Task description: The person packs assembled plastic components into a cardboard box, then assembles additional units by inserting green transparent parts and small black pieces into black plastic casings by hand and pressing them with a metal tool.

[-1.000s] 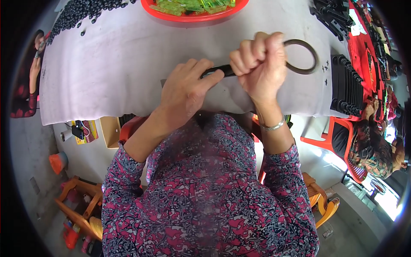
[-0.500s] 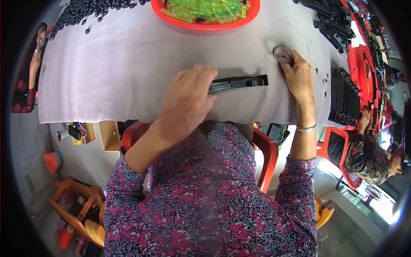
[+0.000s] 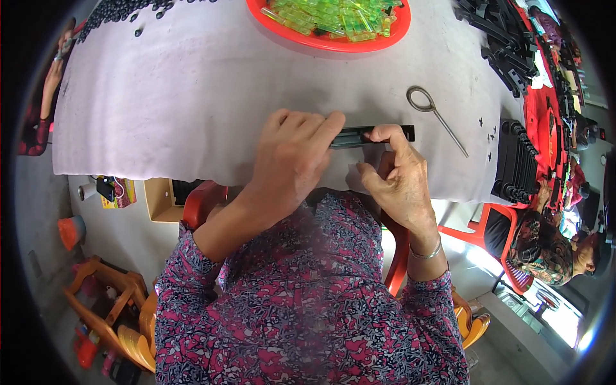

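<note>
Pale grey cloth covers the tabletop (image 3: 192, 109), which gives small dark parts a plain background to show up against. Near the front edge lies a long black plastic strip (image 3: 372, 136), set crosswise in front of the person so both hands can reach it. The left hand (image 3: 292, 160) lies flat over its left half, fingers pressed together and stretched along the piece, most likely pinning it down against the cloth. The right hand (image 3: 398, 176) pinches the right part, thumb on top and the other fingers curled under the near edge; it seems to steady or align that end. The strip looks slim, straight and matte, with a stepped or grooved profile, and its right tip stands clear of the fingers.

A wire tool with a ring end (image 3: 435, 115) lies just to the right, apart from both hands yet within reach. At the far edge sits a red tray (image 3: 321, 43) of translucent green pieces, and black parts (image 3: 513, 163) are stacked on the right.
</note>
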Motion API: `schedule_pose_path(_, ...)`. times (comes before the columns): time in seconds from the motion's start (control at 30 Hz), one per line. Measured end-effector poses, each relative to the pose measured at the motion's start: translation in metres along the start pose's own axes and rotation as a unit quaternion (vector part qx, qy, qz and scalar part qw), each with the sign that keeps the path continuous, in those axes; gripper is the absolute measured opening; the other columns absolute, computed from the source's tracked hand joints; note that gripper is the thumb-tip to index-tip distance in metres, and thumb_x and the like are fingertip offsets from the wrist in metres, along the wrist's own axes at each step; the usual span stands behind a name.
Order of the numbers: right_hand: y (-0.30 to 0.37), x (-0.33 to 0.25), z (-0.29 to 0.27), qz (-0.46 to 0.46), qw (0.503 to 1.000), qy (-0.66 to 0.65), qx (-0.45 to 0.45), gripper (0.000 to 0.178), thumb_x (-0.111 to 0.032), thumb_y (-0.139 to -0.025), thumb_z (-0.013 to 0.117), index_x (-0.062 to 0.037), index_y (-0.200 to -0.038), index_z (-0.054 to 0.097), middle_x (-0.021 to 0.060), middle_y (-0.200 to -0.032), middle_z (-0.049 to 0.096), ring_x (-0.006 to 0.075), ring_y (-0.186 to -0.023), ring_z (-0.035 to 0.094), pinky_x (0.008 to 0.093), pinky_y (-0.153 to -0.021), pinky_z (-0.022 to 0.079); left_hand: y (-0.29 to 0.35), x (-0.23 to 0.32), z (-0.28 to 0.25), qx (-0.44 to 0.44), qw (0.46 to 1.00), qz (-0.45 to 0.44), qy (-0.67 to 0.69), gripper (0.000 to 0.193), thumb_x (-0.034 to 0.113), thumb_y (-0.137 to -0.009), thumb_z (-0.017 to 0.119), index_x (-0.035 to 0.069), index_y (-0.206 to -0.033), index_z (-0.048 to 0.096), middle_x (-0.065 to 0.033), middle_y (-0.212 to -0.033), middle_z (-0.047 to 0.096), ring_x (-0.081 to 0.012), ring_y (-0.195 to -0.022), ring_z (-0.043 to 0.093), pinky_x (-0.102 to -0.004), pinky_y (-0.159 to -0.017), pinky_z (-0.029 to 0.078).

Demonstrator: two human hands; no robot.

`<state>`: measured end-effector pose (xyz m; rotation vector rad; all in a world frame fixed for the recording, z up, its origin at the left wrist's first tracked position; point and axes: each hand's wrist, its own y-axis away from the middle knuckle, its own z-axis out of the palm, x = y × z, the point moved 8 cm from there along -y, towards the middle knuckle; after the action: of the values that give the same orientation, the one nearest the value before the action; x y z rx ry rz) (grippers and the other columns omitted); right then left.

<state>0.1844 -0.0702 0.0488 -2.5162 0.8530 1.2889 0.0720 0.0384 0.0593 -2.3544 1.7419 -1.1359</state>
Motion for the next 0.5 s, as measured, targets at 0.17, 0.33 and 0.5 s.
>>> schedule_pose_path(0.17, -0.004, 0.003, 0.004, 0.090, 0.993, -0.050, -0.055, 0.043, 0.000, -0.073, 0.074, -0.0045, -0.108, 0.050, 0.0031, -0.070, 0.053, 0.0058, -0.056, 0.047, 0.0264, -0.051, 0.040, 0.002, -0.001, 0.001, 0.032, 0.999, 0.001, 0.008, 0.052, 0.000, -0.069, 0.077, 0.003, -0.118, 0.059, -0.0094, -0.088, 0.062, -0.0302, -0.087, 0.062, -0.0433, -0.083, 0.045)
schedule_pose_path(0.33, -0.007, 0.005, 0.003, 0.073, 0.990, -0.116, -0.017, 0.044, 0.000, -0.072, 0.075, -0.0034, -0.109, 0.051, 0.0053, -0.076, 0.057, 0.0050, -0.057, 0.049, 0.0253, -0.052, 0.040, 0.002, -0.003, 0.002, 0.036, 0.999, -0.007, 0.006, 0.056, 0.001, -0.068, 0.077, 0.003, -0.121, 0.059, -0.0099, -0.089, 0.063, -0.0310, -0.086, 0.062, -0.0434, -0.082, 0.046)
schedule_pose_path(0.5, -0.009, -0.015, 0.002, 0.007, 1.000, 0.016, 0.011, 0.054, -0.001, -0.071, 0.075, -0.0019, -0.120, 0.053, 0.0116, -0.090, 0.066, 0.0122, -0.059, 0.058, 0.0286, -0.057, 0.049, 0.003, -0.003, 0.002, 0.048, 0.999, 0.000, 0.003, 0.056, 0.001, -0.068, 0.077, 0.003, -0.122, 0.059, -0.0099, -0.090, 0.064, -0.0307, -0.087, 0.062, -0.0430, -0.083, 0.046)
